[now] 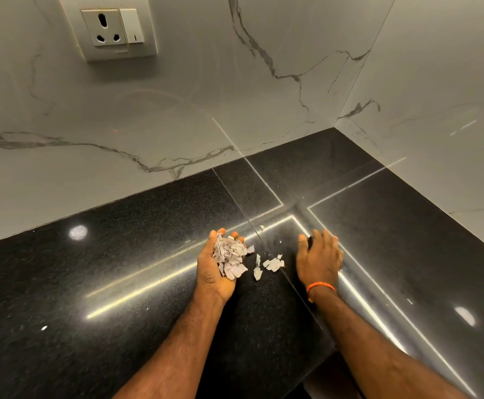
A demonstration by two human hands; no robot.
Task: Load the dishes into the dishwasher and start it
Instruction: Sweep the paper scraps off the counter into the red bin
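My left hand (216,269) lies palm up on the black granite counter (120,269), its fingers cupped around a heap of torn pale paper scraps (230,256). A few loose scraps (272,264) lie on the counter just right of that hand. My right hand (318,260) rests palm down on the counter to the right of the loose scraps, fingers relaxed, with an orange band on its wrist. No dishes and no dishwasher are in view.
White marble-look walls (177,110) meet in a corner behind the counter. A wall socket with a switch (114,28) sits high on the left. The counter's front edge (315,367) falls away near my right forearm.
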